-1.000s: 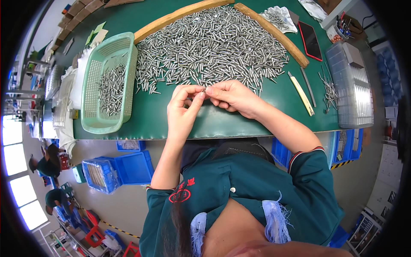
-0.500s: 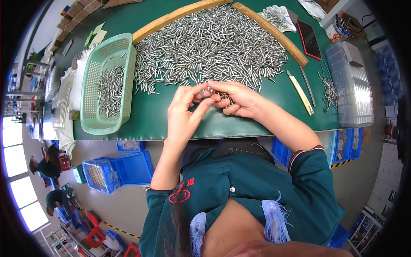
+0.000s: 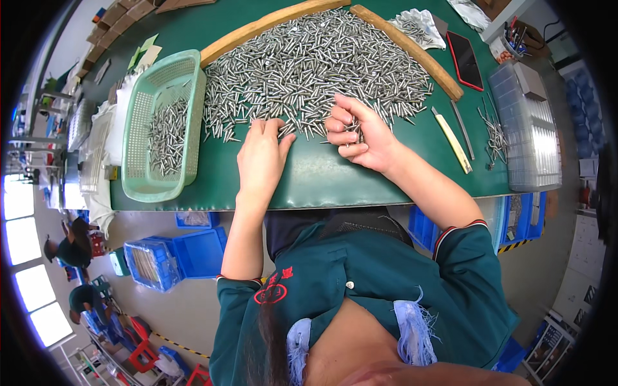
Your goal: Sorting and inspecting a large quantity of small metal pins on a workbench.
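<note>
A broad heap of small silver metal pins [image 3: 309, 71], pointed at one end, lies on the green table. My left hand [image 3: 261, 157] rests palm down at the heap's near edge, thumb and forefinger apart, with pins close to its fingertips. Curled fingers of my right hand [image 3: 364, 138] hold several of the same metal pins against the palm, just above the near edge of the heap. To the left stands a green perforated plastic basket [image 3: 132, 154], with a smaller pile of pins [image 3: 168, 138] inside it.
Two wooden strips [image 3: 412, 55] border the heap at the back. On the right lie a yellow-handled cutter [image 3: 454, 143], a thin metal strip [image 3: 465, 132], a red-edged phone [image 3: 465, 61], long thin rods [image 3: 494, 135] and clear plastic boxes [image 3: 531, 138].
My hands were together over the pins and are now apart. The left has moved left to the heap's edge; the right has closed more around its pins.
</note>
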A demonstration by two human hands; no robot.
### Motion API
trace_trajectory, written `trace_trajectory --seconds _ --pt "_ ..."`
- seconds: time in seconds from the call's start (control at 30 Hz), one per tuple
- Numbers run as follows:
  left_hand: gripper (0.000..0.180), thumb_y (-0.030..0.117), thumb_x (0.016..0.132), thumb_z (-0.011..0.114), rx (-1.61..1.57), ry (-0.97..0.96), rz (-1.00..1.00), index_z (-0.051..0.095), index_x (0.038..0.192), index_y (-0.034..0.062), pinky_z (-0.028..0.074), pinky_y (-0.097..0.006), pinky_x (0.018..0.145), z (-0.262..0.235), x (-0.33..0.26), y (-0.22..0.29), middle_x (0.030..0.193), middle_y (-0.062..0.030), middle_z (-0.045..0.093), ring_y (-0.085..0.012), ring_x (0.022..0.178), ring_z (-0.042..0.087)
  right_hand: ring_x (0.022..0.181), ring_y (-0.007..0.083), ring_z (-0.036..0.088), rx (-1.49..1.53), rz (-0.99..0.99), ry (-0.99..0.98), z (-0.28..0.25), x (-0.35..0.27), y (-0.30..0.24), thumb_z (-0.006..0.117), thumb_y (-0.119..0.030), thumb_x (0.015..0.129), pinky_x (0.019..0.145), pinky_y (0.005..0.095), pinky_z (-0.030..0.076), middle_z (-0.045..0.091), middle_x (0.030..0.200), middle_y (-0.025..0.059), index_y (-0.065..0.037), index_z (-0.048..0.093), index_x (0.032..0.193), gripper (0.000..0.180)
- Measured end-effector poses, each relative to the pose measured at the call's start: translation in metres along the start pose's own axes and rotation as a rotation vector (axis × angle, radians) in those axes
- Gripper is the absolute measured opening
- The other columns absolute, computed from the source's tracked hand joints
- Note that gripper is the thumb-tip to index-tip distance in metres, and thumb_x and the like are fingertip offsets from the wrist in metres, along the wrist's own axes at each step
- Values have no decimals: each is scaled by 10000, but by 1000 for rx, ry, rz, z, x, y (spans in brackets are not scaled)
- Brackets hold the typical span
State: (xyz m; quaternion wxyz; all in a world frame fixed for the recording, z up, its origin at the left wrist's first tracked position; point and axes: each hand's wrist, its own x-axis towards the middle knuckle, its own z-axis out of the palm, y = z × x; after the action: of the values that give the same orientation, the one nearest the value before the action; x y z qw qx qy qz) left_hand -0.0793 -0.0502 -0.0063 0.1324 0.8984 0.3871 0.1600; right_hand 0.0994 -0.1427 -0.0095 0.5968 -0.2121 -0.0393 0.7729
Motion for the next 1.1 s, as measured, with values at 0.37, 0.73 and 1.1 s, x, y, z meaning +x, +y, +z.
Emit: trace_trajectory --seconds 0.37,0.73,1.1 --pt "241 137 745 672 -292 -138 71 610 973 87 459 -342 724 -16 -11 1 899 -83 529 -246 845 550 489 22 338 -42 28 70 1 2 2 505 -371 905 314 140 174 405 653 -47 -149 429 693 316" --pt "223 114 744 667 -247 -22 70 577 938 53 455 -360 748 -21 -21 -2 970 -81 531 -248 825 541 507 25 338 -58 44 108 2 0 3 507 -347 909 329 140 188 406 663 -36 -119 474 806 253" --pt "357 257 730 698 32 6 90 576 990 46 459 -352 748 -15 -25 -11 985 -83 545 -263 855 537 500 27 340 -67 50 133 2 1 4 512 -353 906 320 137 191 404 664 -33 -118 465 797 263"
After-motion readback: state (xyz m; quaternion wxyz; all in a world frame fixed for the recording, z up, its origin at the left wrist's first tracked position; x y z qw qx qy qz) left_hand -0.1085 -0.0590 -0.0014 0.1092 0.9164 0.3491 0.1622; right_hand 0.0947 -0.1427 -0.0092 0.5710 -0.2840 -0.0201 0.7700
